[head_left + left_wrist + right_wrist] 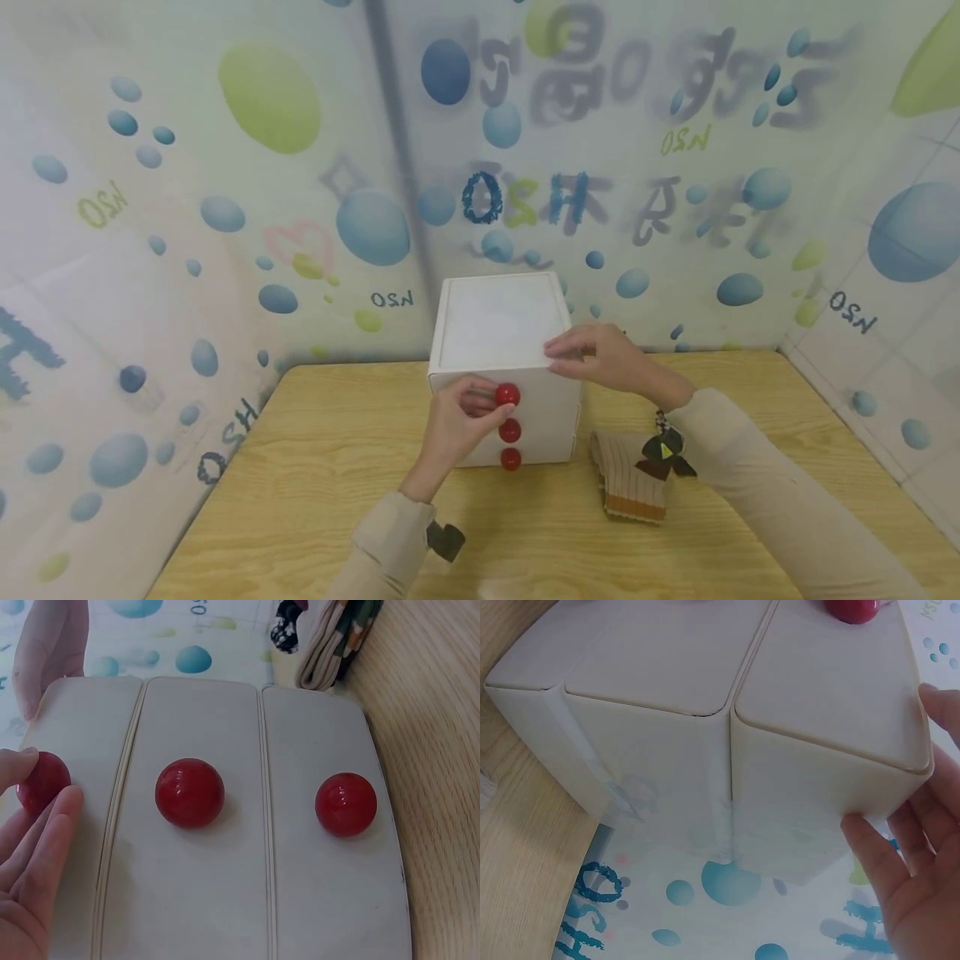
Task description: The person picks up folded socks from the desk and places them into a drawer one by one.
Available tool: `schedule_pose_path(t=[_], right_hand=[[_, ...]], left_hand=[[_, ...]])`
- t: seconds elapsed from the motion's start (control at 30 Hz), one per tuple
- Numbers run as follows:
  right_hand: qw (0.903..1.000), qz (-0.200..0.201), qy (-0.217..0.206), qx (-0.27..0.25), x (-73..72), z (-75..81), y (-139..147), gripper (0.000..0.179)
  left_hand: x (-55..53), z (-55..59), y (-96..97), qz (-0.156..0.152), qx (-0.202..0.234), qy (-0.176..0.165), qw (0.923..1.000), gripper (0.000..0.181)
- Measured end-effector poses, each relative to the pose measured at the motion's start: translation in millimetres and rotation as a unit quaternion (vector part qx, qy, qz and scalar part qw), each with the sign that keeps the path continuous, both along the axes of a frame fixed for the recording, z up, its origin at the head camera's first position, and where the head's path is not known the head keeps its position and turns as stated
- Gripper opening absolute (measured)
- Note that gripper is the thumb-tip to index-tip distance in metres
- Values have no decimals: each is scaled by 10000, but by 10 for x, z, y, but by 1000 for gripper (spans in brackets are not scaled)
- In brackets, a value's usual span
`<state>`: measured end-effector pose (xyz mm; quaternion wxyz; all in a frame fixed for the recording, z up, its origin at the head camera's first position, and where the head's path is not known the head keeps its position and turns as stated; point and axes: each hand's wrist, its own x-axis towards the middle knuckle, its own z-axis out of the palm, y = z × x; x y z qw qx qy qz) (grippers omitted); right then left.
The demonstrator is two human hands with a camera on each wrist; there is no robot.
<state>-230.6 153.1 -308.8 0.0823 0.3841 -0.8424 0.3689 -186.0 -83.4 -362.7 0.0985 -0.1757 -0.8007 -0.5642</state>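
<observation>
A white box of three stacked drawers [504, 321] stands on the table, each drawer front bearing a round red knob. My left hand [457, 421] pinches the top red knob [507, 394] between thumb and fingers; the left wrist view shows this knob [45, 782] at its left edge. Below it sit the middle knob [510, 430] and the bottom knob [511, 459], both untouched. All three drawers look closed. My right hand [600, 358] rests on the box's upper right edge, and in the right wrist view its fingertips [859, 829] touch the box's side and top corner.
To the right of the box, a folded striped beige cloth [630, 479] lies on the wooden table [315, 500], partly under the right forearm. Patterned walls [300, 192] with blue and green spots stand close behind and on both sides.
</observation>
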Motion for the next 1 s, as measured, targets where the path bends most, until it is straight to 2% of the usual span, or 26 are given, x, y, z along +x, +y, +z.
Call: schedule_pose_path(t=[0.23, 0.4, 0.53, 0.7, 0.83, 0.93, 1.0], right_hand=[[9997, -25, 220, 93, -9, -12, 29, 24], [9999, -68, 122, 64, 1, -17, 37, 25], [9999, -74, 119, 46, 4, -24, 39, 25], [9999, -19, 100, 20, -8, -33, 30, 25], [10000, -34, 74, 30, -2, -26, 21, 25], [10000, -69, 49, 38, 7, -23, 16, 25], [10000, -81, 16, 38, 12, -20, 11, 25]], left_hand=[[1, 27, -22, -90, -353, -116, 9993, 26], [54, 103, -76, -213, -796, 65, 9966, 24], [106, 217, -149, -80, -1009, 266, 9945, 23], [92, 404, -289, 163, -1122, 721, 9909, 21], [8, 546, -409, 193, -1422, 1304, 9810, 21], [-82, 618, -488, 181, -1931, 1741, 9654, 19], [-130, 650, -536, 150, -2326, 1902, 9537, 18]])
